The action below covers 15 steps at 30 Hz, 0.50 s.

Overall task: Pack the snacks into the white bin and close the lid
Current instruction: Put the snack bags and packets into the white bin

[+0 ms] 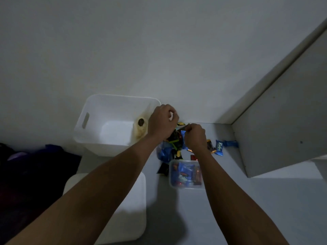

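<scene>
On the pale grey floor, the open white plastic bin stands left. My left hand curls at its right rim (whether holding anything, I cannot tell). My right hand pinches a dark wrapped snack above the loose snack heap.

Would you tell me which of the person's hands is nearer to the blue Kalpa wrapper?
Right. The right hand is just left of the blue Kalpa wrapper, pinching a snack packet; the left hand is farther left, by the white bin rim.
</scene>
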Each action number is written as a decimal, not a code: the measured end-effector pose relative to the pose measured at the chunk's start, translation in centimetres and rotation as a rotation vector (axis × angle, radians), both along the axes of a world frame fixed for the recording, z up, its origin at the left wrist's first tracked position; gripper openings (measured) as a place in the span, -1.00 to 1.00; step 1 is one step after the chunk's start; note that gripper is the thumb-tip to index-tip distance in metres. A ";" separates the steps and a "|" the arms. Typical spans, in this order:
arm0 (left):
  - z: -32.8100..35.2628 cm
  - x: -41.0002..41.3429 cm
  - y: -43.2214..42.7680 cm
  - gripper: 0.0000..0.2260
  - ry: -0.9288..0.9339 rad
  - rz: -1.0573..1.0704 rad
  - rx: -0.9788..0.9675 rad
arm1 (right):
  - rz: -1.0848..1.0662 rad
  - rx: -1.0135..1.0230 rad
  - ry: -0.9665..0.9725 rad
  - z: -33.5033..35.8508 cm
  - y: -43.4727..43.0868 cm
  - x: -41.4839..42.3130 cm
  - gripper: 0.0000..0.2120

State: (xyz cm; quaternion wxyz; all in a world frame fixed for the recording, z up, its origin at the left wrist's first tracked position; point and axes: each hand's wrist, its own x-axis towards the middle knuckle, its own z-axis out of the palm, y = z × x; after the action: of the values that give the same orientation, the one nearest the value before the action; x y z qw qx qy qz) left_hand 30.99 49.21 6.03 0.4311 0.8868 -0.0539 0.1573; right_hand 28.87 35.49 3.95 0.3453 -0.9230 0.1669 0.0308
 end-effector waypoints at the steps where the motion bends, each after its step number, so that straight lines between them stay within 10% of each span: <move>1: -0.2 -0.5 -1.3 -0.94 0.007 -0.032 -0.001 | -0.038 0.027 0.010 -0.7 -1.4 -0.2 -0.79; 15: -13.5 -8.0 -7.8 -0.23 0.628 -0.354 0.645 | -0.160 0.639 0.390 -12.2 -10.0 2.2 -0.81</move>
State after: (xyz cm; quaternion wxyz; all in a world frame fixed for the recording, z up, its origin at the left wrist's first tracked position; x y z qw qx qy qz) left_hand 23.02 41.43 -7.45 0.1499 0.9571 -0.1172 -0.2185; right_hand 31.07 25.44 -8.21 0.5786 -0.7299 0.2829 0.2291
